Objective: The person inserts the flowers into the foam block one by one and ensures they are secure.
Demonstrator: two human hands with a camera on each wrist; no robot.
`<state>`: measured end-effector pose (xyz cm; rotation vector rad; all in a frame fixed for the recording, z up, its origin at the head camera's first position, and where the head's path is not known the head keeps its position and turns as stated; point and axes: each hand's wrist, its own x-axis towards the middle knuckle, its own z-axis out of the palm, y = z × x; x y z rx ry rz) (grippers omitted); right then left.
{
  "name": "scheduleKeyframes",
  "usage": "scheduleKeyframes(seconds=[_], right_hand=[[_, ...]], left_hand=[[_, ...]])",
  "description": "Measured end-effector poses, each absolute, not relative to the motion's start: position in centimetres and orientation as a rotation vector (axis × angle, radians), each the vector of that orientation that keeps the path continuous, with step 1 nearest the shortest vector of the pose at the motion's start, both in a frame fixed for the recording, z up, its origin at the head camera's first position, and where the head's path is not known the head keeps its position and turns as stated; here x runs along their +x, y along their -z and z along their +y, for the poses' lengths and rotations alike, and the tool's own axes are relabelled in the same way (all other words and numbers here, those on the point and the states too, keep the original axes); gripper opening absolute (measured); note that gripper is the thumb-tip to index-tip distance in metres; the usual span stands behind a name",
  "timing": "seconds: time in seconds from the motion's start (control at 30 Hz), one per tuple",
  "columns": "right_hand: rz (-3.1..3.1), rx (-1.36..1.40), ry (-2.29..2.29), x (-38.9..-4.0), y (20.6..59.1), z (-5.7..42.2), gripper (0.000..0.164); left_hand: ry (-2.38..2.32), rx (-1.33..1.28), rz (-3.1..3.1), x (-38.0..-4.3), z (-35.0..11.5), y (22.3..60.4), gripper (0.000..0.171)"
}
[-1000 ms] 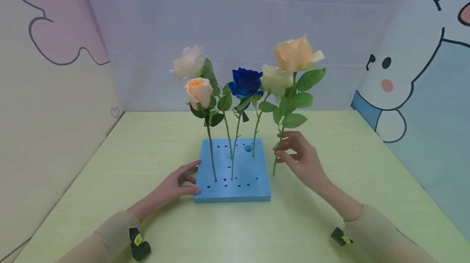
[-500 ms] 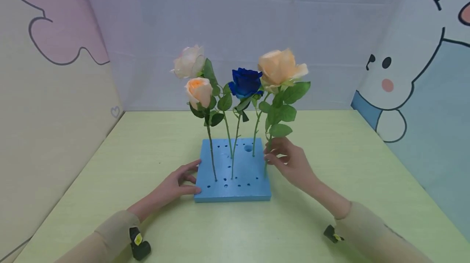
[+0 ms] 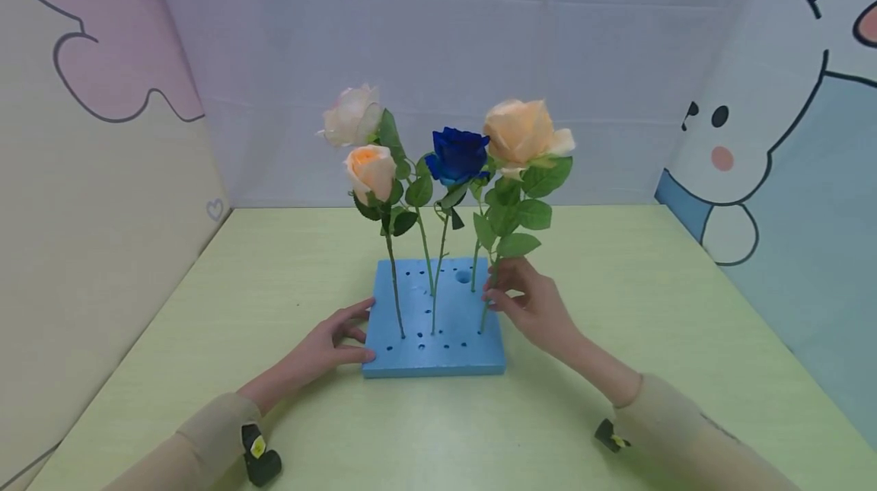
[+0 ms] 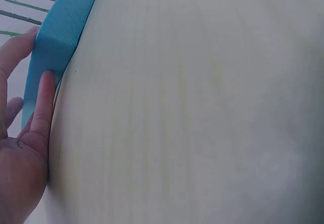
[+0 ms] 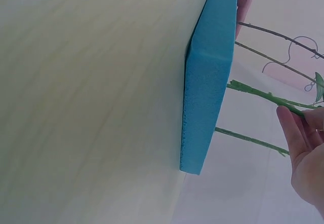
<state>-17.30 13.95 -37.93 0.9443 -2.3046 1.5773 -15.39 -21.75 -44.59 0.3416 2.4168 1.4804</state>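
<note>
My right hand (image 3: 537, 304) pinches the green stem of a large pale peach rose (image 3: 524, 133) between thumb and fingers. The stem's lower end is right at the top face of the blue foam block (image 3: 411, 361), over its right side; in the right wrist view the cut stem end (image 5: 238, 86) shows close to the block's face. My left hand (image 3: 322, 342) rests against the block's left edge, fingers and thumb spread along it. In the left wrist view, fingertips (image 4: 46, 82) touch the block's side.
A blue rose (image 3: 457, 156), a small peach rose (image 3: 371, 171) and a pale pink rose (image 3: 349, 118) stand in the block. Another green stem (image 3: 475, 270) rises at its back right, its bloom hidden behind the held rose. Small holes and one larger hole (image 3: 464, 276) dot the block.
My right hand has carried the peach rose left and down, from beside the block to over its right side. The rose now covers the cream bloom behind it. My left hand has stayed put.
</note>
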Motion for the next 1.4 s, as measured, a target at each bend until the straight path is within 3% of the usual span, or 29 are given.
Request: scheduleKeyframes(seconds=[0.8, 1.4], right_hand=[[-2.356, 0.936, -1.417, -17.42, 38.59, 14.17, 0.029], [-2.391, 0.880, -1.469, -17.34, 38.12, 14.05, 0.014]], left_hand=[[-1.496, 0.349, 2.404, -15.27, -21.48, 44.41, 0.087], [-1.498, 0.368, 2.406, -15.31, -21.42, 44.47, 0.087]])
